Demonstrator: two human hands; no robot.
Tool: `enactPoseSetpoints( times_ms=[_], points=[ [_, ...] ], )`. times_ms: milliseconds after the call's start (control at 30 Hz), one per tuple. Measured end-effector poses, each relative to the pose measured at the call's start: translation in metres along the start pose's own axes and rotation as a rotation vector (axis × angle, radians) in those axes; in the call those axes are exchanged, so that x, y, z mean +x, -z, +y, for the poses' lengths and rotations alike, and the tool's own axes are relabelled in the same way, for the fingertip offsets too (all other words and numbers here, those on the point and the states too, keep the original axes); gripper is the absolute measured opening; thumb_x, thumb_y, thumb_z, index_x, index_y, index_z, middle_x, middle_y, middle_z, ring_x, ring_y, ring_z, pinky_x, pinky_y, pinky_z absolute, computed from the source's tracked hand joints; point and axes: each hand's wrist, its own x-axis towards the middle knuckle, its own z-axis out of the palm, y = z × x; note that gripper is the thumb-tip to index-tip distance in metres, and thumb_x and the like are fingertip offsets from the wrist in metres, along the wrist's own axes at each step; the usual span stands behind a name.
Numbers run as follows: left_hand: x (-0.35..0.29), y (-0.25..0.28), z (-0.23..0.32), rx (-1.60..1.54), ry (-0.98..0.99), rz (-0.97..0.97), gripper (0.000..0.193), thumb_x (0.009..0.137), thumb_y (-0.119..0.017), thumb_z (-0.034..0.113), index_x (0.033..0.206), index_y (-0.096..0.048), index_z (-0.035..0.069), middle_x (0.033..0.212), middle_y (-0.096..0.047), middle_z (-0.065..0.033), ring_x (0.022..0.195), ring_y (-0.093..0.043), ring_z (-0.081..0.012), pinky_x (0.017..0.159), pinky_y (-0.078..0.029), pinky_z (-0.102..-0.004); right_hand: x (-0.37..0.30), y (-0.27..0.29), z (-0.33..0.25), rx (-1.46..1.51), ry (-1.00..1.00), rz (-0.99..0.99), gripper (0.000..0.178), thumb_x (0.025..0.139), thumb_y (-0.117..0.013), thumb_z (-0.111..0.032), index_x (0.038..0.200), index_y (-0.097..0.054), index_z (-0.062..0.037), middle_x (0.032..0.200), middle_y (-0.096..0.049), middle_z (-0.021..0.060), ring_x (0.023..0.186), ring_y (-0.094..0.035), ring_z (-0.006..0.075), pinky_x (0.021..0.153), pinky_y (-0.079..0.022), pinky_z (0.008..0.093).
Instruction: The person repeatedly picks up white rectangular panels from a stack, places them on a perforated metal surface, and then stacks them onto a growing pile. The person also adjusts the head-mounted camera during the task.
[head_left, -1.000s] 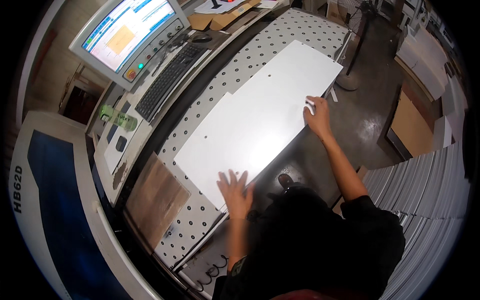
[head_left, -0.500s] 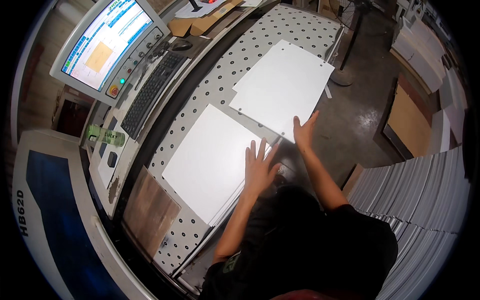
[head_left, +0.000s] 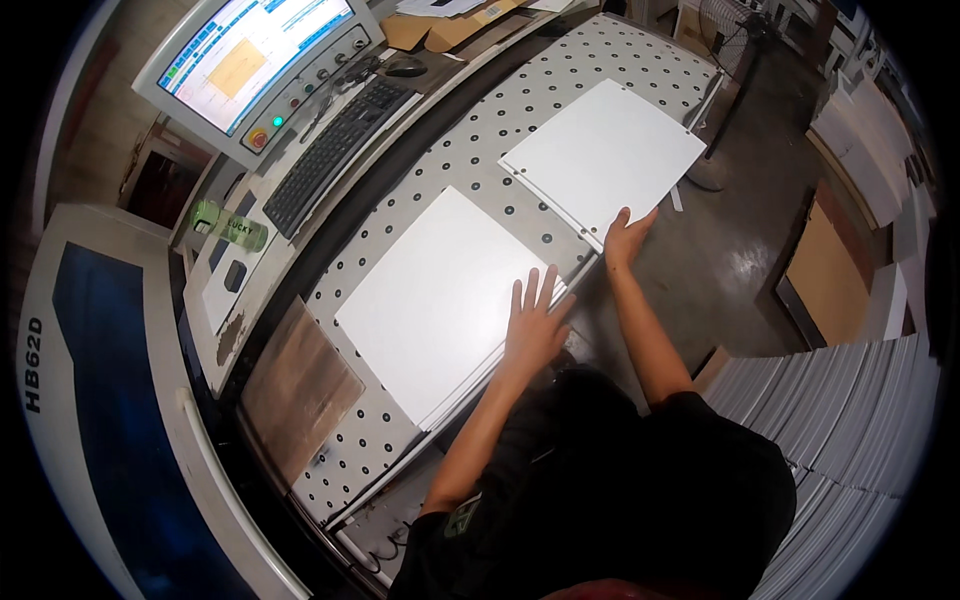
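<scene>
Two piles of white rectangular boards lie on a pale table dotted with black-ringed holes. My left hand rests, fingers spread, on the near right edge of the nearer board stack, whose layered edges show along the side towards me. At the near edge of the farther white board, close to its corner, is my right hand. Its thumb and fingers are apart and touch the board's edge; the fingertips are partly hidden. The farther board lies flat, with a second edge showing under its left side.
Left of the table stand a control screen, a black keyboard, a mouse and a green bottle. A brown plate covers the table's near left end. Tall board stacks and a fan stand right.
The farther board has shifted away from the nearer stack and now lies squarer and flatter. My right hand has moved with its edge. My left hand stays on the nearer stack, and my view has shifted slightly.
</scene>
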Motion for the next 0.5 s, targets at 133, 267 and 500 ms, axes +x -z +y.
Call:
enactPoseSetpoints(
  times_ms=[133,267,500],
  points=[
    [-0.001,0.0,0.0,0.014,-0.013,0.006,0.05,0.084,-0.073,0.031,0.131,-0.063,0.022,0.162,-0.021,-0.0185,0.147,-0.02,-0.0434,0.118,-0.018,-0.0597,-0.004,-0.002,-0.002,-0.035,-0.025,-0.027,0.074,0.099,-0.052,-0.023,0.15,-0.012,0.0107,0.15,-0.028,0.0389,0.139,-0.033,0.0492,0.116,-0.029,0.0465],
    [-0.002,0.0,-0.002,0.013,-0.024,-0.008,0.05,0.083,-0.074,0.031,0.132,-0.063,0.023,0.162,-0.02,-0.0193,0.148,-0.019,-0.0435,0.118,-0.018,-0.0596,-0.004,0.0,0.0,-0.039,-0.034,-0.065,0.075,0.099,-0.052,-0.025,0.15,-0.011,0.0112,0.149,-0.03,0.039,0.138,-0.036,0.0484,0.115,-0.031,0.0452],
    [-0.005,0.0,-0.004,-0.016,-0.044,0.01,0.049,0.083,-0.073,0.03,0.131,-0.064,0.022,0.162,-0.021,-0.0193,0.147,-0.02,-0.0429,0.118,-0.018,-0.0592,-0.016,0.002,-0.008,-0.075,-0.014,-0.045,0.075,0.099,-0.052,-0.026,0.15,-0.013,0.012,0.146,-0.035,0.0391,0.134,-0.04,0.0491,0.113,-0.033,0.0449]
  ],
)
